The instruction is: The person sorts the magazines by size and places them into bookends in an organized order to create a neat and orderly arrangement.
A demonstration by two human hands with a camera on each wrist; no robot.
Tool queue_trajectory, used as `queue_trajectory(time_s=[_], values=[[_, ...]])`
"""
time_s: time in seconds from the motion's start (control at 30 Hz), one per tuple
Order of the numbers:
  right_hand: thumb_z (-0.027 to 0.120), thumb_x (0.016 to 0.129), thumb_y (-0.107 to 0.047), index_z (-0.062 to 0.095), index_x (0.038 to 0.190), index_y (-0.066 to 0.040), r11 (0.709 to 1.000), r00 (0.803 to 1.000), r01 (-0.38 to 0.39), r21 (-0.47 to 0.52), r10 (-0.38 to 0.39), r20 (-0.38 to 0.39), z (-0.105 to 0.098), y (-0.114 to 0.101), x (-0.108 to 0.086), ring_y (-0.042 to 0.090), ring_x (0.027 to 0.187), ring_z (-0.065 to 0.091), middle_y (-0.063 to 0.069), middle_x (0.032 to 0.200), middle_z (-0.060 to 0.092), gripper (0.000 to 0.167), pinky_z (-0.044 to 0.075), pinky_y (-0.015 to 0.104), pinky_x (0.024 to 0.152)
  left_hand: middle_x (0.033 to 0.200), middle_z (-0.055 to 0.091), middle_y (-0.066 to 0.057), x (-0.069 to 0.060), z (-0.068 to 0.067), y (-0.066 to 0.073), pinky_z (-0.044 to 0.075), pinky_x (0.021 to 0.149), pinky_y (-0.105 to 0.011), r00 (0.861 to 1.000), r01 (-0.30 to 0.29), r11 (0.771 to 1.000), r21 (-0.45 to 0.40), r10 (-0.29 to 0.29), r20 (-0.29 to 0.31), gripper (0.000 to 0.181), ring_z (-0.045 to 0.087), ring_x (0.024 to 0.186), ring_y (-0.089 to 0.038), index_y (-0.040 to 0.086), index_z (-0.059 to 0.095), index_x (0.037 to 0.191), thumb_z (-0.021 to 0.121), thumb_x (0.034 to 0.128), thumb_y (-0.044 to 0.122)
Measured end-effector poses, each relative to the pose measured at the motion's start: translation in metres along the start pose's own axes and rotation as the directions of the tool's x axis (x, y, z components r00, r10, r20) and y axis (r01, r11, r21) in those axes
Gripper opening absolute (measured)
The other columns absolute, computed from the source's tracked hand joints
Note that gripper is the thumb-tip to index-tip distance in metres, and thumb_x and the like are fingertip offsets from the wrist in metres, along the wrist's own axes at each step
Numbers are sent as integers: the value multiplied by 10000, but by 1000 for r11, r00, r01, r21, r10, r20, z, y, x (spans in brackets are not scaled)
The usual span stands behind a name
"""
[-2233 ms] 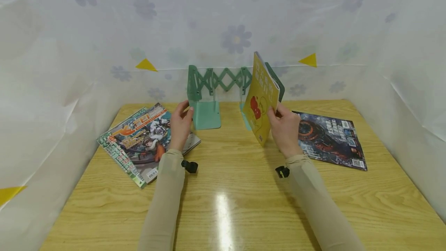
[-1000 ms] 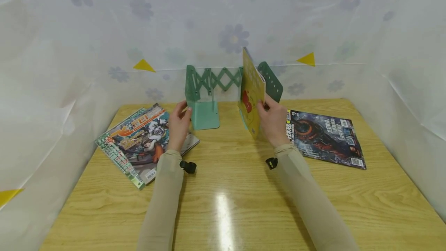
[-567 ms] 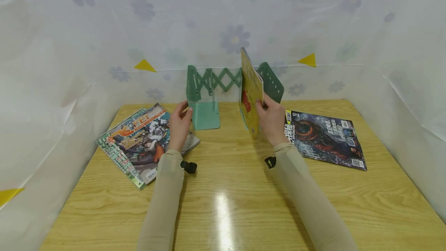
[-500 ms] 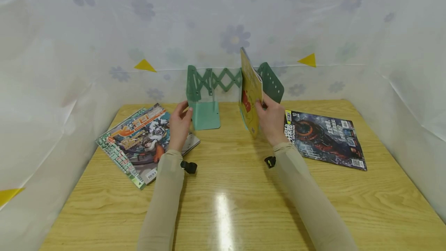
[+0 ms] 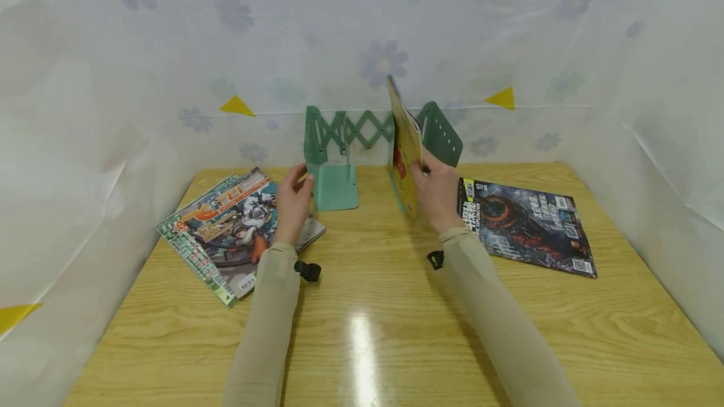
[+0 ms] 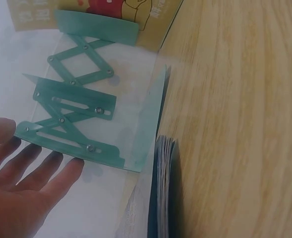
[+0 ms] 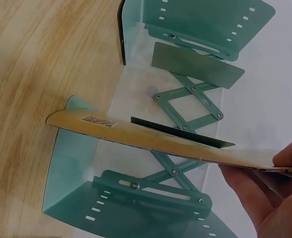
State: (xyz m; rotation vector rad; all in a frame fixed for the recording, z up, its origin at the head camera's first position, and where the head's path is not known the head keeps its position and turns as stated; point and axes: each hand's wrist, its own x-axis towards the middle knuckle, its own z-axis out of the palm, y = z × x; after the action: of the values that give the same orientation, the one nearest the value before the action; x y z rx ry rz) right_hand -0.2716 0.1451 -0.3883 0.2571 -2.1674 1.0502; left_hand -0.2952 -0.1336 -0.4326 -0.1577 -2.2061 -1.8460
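Right hand [image 5: 438,196], right of the frame's centre, pinches the yellow booklet [image 5: 405,149], nearly upright within the green expandable bookend [image 5: 337,188]; left hand [image 5: 291,203], fingers loosely extended, meets its left end. Best practice: booklet vertical, bookend steadied.

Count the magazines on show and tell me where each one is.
4 visible: the yellow magazine, gripped in the right hand; the dark magazine, flat at right on the table; and, at left, the orange-titled magazine atop the green-edged magazine. More could be hidden underneath.
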Motion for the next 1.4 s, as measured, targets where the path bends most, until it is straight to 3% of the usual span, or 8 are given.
queue_trajectory(time_s=[0.07,0.23,0.47,0.67,0.9,1.2,1.4], values=[[559,1001,-113,648,1334,-154,1000,1000,12,-17,-12,0,1,0,1,171,479,526,138,873,733,347,312,299,404,1458,489,-31,3,1,-7,496,926,-466,1000,-1,1000,-4,1,-3,400,523,1256,-260,205,527,1428,541,1033,267],[536,1019,-148,603,1384,-202,997,999,14,-74,-12,29,2,-2,2,155,371,378,113,722,688,376,299,332,382,1453,491,-8,3,1,-8,492,934,-458,1000,15,1000,-12,-15,-8,404,525,1251,-233,217,527,1426,544,1030,296],[536,1012,-111,615,1373,-178,1000,999,2,-21,-1,50,5,-5,4,139,418,470,139,817,721,375,346,322,399,1437,505,16,2,1,-8,495,926,-457,1000,4,1000,-12,-4,-13,390,534,1236,-215,240,542,1410,548,1027,312],[562,998,-99,604,1383,-164,999,999,9,-36,-7,45,9,-7,5,170,422,466,134,807,722,392,338,321,410,1429,509,28,1,1,-8,497,926,-443,1000,1,1000,-18,-1,-15,382,536,1227,-200,251,544,1406,547,1028,307],[610,965,-86,669,1304,-141,998,1000,0,-71,1,16,13,-9,4,244,660,655,124,824,731,348,479,388,547,1440,502,10,1,0,-9,495,939,-441,1000,-10,1000,1,10,-14,410,534,1238,-214,235,530,1422,548,1025,335],[622,956,-80,725,1166,-96,999,1000,-15,-38,16,9,16,-10,5,275,761,694,123,864,739,235,532,441,641,1471,471,-33,1,1,-8,479,954,-484,1000,-19,1000,-19,19,3,432,512,1268,-261,197,504,1446,540,1030,309],[599,970,-132,723,1126,-100,999,1000,-16,-52,17,21,18,-13,4,295,781,699,122,873,740,202,535,459,671,1444,497,6,1,1,-8,493,937,-444,1000,-15,1000,-7,15,-2,410,533,1240,-215,231,530,1420,540,1026,343]])
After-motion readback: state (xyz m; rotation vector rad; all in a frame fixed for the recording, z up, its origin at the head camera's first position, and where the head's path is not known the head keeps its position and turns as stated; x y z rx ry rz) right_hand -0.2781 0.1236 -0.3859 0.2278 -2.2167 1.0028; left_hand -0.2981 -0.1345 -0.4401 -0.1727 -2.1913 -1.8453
